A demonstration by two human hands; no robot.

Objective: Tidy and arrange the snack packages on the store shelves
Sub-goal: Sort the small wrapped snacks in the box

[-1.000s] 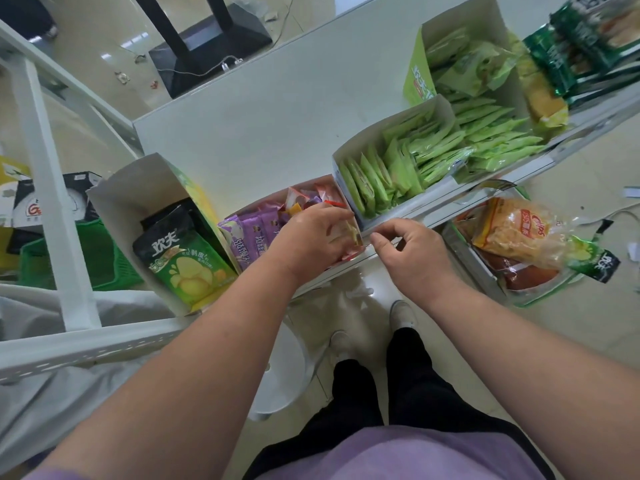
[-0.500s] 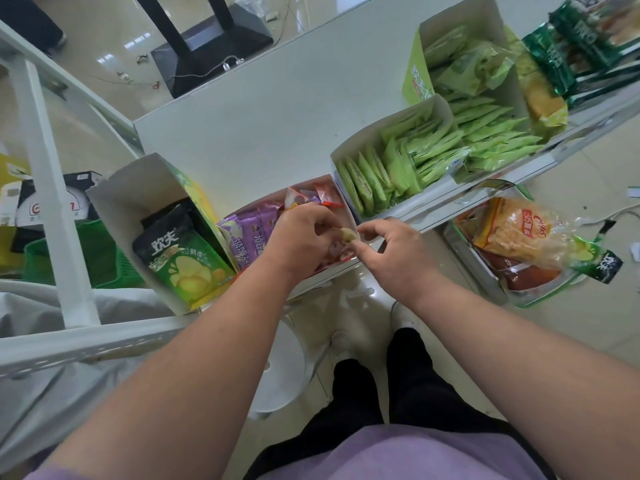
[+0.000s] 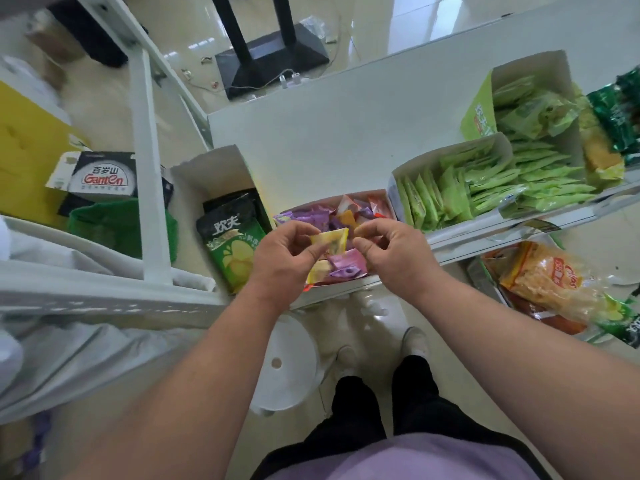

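Yellow pkt pinched in our left hand, over mixed box; right hand just beside, fingers curled, empty afaict.

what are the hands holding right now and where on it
The left hand pinches a small yellow packet by its left edge, above the mixed-snack box. The right hand holds nothing visible.

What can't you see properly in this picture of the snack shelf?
All in the head view:
- The yellow packet: its print is too small and blurred to read, and the left hand grips one end, covering it.
- The mixed snack box: both hands hide its front part.
- The dark green bags: cut off by the right edge.
- The right hand: whether it touches the packet is unclear.
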